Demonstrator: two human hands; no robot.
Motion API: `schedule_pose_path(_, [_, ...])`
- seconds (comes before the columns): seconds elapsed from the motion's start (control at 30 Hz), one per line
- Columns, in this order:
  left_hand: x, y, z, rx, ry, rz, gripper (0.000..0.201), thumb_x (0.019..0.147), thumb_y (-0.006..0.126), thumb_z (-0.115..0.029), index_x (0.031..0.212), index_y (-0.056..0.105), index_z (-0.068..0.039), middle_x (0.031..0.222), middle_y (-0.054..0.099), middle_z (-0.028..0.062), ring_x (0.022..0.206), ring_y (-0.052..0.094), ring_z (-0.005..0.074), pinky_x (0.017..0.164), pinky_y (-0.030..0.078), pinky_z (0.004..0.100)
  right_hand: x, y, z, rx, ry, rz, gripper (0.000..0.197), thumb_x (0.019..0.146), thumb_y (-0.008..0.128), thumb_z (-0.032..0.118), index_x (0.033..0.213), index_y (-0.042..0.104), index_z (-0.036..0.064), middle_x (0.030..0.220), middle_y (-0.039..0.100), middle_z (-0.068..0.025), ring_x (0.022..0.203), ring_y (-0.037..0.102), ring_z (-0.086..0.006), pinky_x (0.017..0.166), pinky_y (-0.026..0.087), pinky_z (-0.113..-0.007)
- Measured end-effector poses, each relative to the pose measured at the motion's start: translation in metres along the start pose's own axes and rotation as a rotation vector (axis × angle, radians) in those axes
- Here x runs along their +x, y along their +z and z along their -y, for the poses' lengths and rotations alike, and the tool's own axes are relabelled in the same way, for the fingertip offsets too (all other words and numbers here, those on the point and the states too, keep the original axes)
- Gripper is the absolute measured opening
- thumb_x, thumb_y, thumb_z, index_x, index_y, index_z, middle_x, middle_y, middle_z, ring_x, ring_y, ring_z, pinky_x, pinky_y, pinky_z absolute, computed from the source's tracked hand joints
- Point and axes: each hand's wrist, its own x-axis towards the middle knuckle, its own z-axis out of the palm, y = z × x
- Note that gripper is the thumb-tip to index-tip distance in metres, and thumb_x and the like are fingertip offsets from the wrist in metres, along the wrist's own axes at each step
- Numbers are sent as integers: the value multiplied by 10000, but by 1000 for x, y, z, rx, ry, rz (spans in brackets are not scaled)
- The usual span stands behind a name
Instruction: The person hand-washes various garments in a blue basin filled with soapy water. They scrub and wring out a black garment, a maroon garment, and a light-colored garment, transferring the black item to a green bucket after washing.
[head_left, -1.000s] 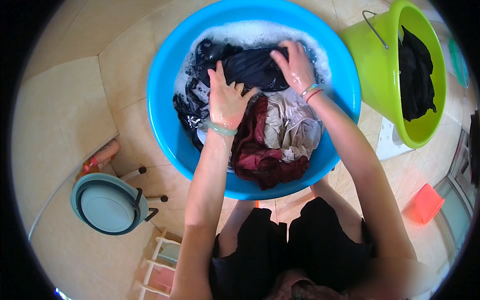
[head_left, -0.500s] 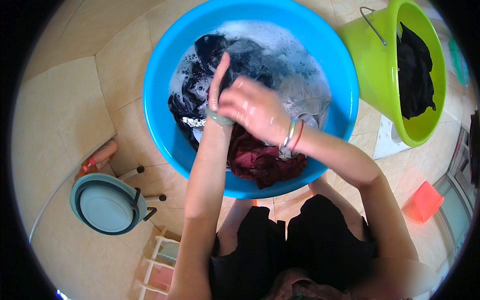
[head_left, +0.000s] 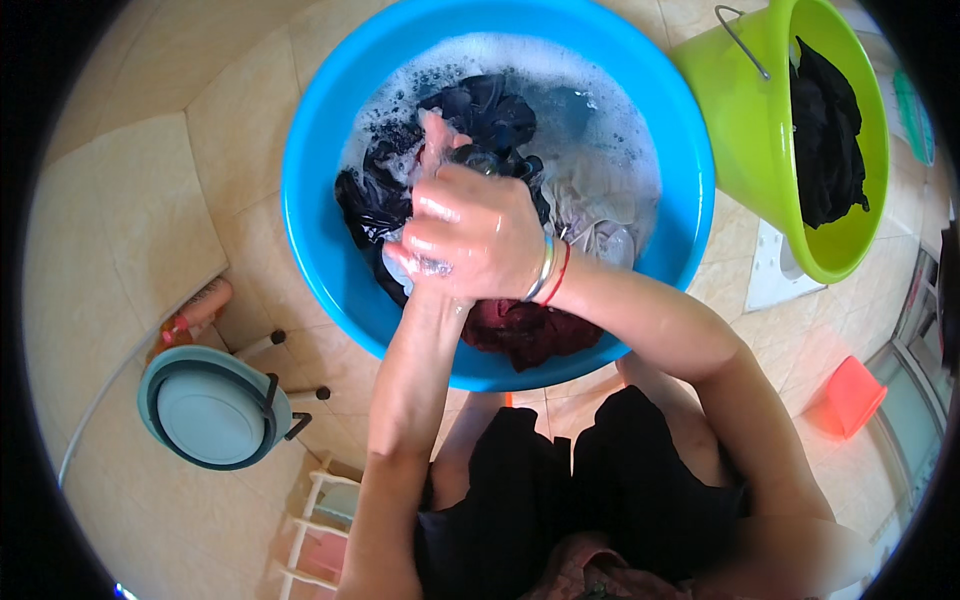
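Over the blue basin [head_left: 698, 200], my right hand [head_left: 480, 232] is closed around my left wrist, wet and glistening. A silver bangle and a red cord circle the right wrist. Most of my left hand [head_left: 440, 145] is covered by the right; the few fingers that show beyond it look stretched apart, with nothing seen in them. Beneath the hands, dark wet clothes [head_left: 372, 205] lie in foamy water [head_left: 615, 115]. A pale grey garment [head_left: 592, 205] is to their right, and a maroon garment [head_left: 530, 338] rests near the basin's close side.
A lime green bucket [head_left: 735, 130] holding black cloth [head_left: 828, 135] stands at the right. To the left are a grey-green collapsible basin [head_left: 210, 412] and a pinkish bottle [head_left: 205, 300]. A white rack [head_left: 308, 525] stands at lower left, an orange-red container [head_left: 850, 398] at right.
My right hand has moved down and left and closed round the left wrist, covering the green bangle seen there before. The dark clothes and foam have shifted.
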Motion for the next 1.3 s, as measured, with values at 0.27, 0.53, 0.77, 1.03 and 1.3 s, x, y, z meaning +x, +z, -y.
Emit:
schedule_pose_path(0.27, [-15,16,14,95,0,-246,247,929,567,-359,945,607,-116,1046,652,44,955,635,204,891,513,376,-16,-17,-103,-175,344,102,88,780,664,187,738,638,114,764,615,-64,690,636,-285,559,502,-379])
schedule_pose_path(0.53, [4,-9,0,166,-7,28,617,972,416,-587,1494,258,-299,1493,341,116,1374,319,299,1137,222,579,-63,-34,-169,-368,644,90,439,938,556,433,1150,551,49,1096,598,-241,958,599,-416,792,491,-500])
schedule_pose_path(0.77, [33,-17,14,266,-95,15,683,973,403,-598,1544,123,-349,1530,285,81,1400,268,293,1132,198,599,-40,-24,-165,-471,1048,790,300,911,597,261,1057,640,2,1071,641,-214,1031,617,-376,871,510,-445])
schedule_pose_path(1.03, [18,-34,-9,218,80,376,581,950,571,-302,1457,396,-80,1333,529,117,1197,529,266,1057,417,428,-22,-22,-21,89,271,303,199,797,696,276,849,590,115,876,523,-54,816,600,-232,636,516,-360])
schedule_pose_path(1.3, [1,9,-20,236,-182,200,504,993,519,-416,1379,496,-93,1260,596,38,1136,570,141,1016,444,310,-13,-9,27,-12,-35,256,221,649,750,314,736,594,184,880,497,15,835,512,-174,624,402,-303])
